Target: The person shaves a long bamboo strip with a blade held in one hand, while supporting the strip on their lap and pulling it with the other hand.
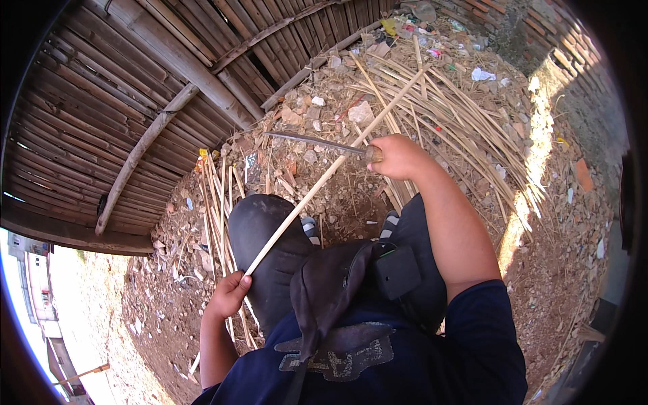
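Observation:
A long pale bamboo strip (307, 199) runs slantwise from beside my left thigh up to the far right. My left hand (231, 295) is closed round its near end. In my right hand (399, 157) is a knife (317, 141) with a wooden handle, its narrow dark blade pointing left. The blade crosses the strip near my fist and appears to touch it; which lies on top there I cannot tell for sure. My fingers wrap the handle and hide most of it.
Many loose bamboo strips (466, 128) lie in a heap at the far right. A smaller bundle of strips (216, 202) rests by my left leg. Stones, brick bits and litter cover the dirt ground. A bamboo slat wall (115, 128) leans at the left; a brick wall (574, 34) stands at the right.

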A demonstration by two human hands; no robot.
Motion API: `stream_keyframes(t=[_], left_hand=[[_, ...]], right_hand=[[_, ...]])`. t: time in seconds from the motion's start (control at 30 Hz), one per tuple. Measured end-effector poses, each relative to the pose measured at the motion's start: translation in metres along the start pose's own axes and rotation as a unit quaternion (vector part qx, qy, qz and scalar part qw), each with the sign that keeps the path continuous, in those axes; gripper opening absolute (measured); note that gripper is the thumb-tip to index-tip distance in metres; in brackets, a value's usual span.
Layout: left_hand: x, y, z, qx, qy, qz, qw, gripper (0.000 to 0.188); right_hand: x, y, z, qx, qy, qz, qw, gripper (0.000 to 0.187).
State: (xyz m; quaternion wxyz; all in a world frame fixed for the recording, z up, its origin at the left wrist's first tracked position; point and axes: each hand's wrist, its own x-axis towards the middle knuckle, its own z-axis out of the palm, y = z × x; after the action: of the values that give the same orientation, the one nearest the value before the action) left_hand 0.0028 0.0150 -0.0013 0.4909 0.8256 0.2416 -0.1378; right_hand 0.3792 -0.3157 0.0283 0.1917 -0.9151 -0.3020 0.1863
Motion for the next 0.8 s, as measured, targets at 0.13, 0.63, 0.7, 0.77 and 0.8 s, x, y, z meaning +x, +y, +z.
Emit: stream_keyframes(t=[0.13, 0.63, 0.7, 0.77, 0.8], left_hand=[[0.001, 0.001, 0.000, -0.004, -0.001, 0.001, 1.000, 0.045], [0.003, -0.012, 0.000, -0.015, -0.003, 0.014, 1.000, 0.043], [0.003, -0.010, 0.000, -0.014, -0.002, 0.015, 1.000, 0.043], [0.002, -0.009, 0.000, -0.013, -0.001, 0.015, 1.000, 0.043], [0.002, -0.008, 0.000, -0.013, 0.001, 0.014, 1.000, 0.043]], right_hand=[[-0.002, -0.003, -0.001, 0.005, 0.005, 0.004, 1.000, 0.046], [-0.001, 0.003, 0.003, 0.014, 0.008, -0.010, 1.000, 0.057], [-0.001, 0.003, 0.003, 0.014, 0.015, -0.012, 1.000, 0.056], [-0.001, 0.002, 0.003, 0.011, 0.011, -0.008, 1.000, 0.056], [-0.001, 0.002, 0.002, 0.011, 0.010, -0.009, 1.000, 0.056]])
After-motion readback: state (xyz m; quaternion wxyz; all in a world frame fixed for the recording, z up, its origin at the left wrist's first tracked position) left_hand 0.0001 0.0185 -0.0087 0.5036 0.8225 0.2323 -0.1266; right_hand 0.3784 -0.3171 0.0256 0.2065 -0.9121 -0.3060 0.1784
